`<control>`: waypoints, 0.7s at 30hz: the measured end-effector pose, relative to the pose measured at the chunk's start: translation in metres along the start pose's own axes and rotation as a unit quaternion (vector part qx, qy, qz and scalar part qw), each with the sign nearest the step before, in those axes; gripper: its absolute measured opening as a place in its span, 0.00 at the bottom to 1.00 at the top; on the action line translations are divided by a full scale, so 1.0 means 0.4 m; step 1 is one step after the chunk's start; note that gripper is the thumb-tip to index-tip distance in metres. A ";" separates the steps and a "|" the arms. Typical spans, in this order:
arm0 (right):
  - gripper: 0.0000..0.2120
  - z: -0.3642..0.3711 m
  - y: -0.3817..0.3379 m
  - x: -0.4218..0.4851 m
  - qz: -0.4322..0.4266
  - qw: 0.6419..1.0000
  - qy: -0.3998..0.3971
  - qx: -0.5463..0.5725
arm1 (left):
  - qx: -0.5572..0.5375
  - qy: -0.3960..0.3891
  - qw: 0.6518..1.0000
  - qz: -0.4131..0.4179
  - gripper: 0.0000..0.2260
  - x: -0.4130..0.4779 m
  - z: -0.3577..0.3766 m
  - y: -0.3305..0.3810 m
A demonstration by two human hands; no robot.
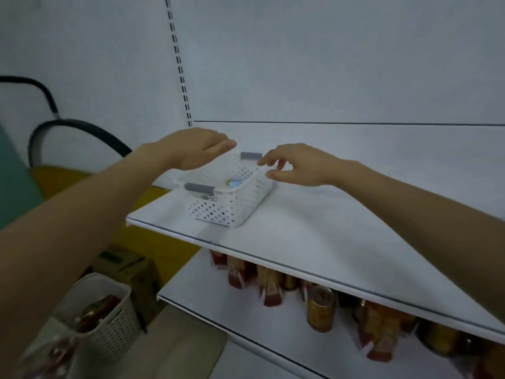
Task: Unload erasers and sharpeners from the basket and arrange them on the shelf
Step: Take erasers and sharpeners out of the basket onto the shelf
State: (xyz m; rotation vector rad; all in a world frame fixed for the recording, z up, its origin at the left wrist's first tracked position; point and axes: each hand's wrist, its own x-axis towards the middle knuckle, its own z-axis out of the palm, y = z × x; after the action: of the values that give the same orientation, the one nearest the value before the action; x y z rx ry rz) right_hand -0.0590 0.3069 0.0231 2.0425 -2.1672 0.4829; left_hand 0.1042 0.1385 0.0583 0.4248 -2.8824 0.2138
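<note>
the white basket (232, 209) sits on the shelf (328, 228) near its left end, just below both grips. left grip (196, 149) hovers flat over the far left rim, fingers straight, empty. right grip (297, 165) hangs at the right rim, fingers loosely apart, empty. inside lie small items (235, 183), too blurred to name.

The items (235, 183) in the white basket (232, 207) are too small and blurred to be identified. Its far left rim is hidden by the left hand (195, 149). Cans (321, 307) below are partly covered by the shelf (328, 233).
</note>
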 end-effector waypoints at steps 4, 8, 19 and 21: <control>0.16 0.034 -0.067 0.080 -0.001 1.000 -0.007 0.008 | -0.038 0.024 0.999 -0.013 0.29 -0.039 0.006 -0.119; 0.15 0.061 -0.082 0.150 0.014 1.000 -0.026 0.001 | -0.058 0.024 0.998 -0.004 0.19 -0.018 0.038 -0.178; 0.16 0.143 0.064 0.348 0.063 0.991 -0.110 -0.037 | -0.085 -0.071 0.992 0.068 0.15 0.169 0.196 -0.223; 0.17 0.164 0.101 0.376 0.076 0.988 -0.133 -0.033 | -0.109 -0.092 0.987 0.073 0.15 0.197 0.211 -0.240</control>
State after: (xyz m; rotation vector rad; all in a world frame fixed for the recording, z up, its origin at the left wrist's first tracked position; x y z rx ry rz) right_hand -0.1027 0.1449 0.0013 2.0156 -2.4660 0.1556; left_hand 0.0427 0.0117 0.0060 0.2038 -3.0739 -0.1250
